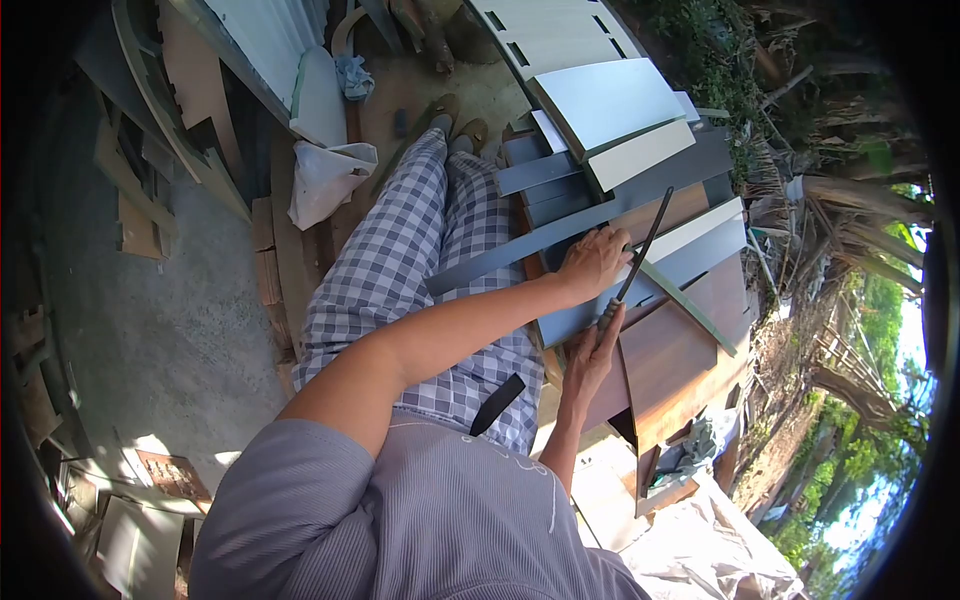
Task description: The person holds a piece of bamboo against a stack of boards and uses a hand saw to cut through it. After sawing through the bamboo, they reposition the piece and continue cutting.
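Note:
My right hand (594, 348) is wrapped around the handle of a long, thin, dark file (648, 238), its shaft slanting up and away past my other hand. My left hand (596, 262) has its fingers curled at the near end of a narrow green-edged strip (690, 308); the exact grip is partly hidden. A long blue-grey strip (510, 247) runs from my lap to beside my left hand. Beneath both hands lie stacked panels, among them a brown board (668, 345) and a pale strip (705, 222).
Light panels (605, 95) are piled farther along the bench. A white bag (330, 180) sits left of my checkered trousers, near wooden planks (268, 260). Curved board offcuts (190, 90) lean at the far left. Cloth sheeting (700, 540) lies at lower right; plants and branches border the right.

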A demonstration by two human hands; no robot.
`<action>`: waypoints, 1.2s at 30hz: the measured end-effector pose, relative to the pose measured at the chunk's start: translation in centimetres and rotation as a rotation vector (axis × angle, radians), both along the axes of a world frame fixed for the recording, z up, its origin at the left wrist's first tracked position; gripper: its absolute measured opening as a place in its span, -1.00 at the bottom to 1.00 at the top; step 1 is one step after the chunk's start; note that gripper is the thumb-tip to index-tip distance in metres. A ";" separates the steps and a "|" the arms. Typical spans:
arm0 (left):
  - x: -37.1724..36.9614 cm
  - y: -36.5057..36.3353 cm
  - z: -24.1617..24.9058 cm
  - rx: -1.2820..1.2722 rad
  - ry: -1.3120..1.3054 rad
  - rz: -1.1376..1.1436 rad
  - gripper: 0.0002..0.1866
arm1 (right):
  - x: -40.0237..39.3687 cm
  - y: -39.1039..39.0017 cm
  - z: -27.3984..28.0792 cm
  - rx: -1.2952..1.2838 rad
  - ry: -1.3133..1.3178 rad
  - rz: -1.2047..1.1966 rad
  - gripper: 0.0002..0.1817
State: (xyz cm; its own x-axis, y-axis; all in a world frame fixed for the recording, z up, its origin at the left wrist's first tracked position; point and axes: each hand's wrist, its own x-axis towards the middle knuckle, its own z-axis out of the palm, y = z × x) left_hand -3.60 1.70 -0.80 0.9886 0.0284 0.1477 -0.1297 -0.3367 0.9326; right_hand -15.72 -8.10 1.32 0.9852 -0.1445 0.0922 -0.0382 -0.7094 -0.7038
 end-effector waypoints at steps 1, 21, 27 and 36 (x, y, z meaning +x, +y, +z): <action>0.0 0.0 0.1 -0.003 0.004 -0.006 -0.78 | 0.1 0.0 0.0 0.019 0.014 -0.006 -0.39; -0.1 0.1 0.0 -0.013 -0.025 0.007 -0.78 | -0.1 0.7 0.2 0.071 0.049 -0.058 -0.39; -0.2 0.1 0.1 0.000 -0.017 -0.002 -0.78 | -0.2 0.8 0.6 0.075 0.048 -0.059 -0.39; 0.1 0.2 0.1 0.011 -0.021 -0.018 -0.77 | 0.1 0.6 0.2 0.062 0.030 -0.050 -0.38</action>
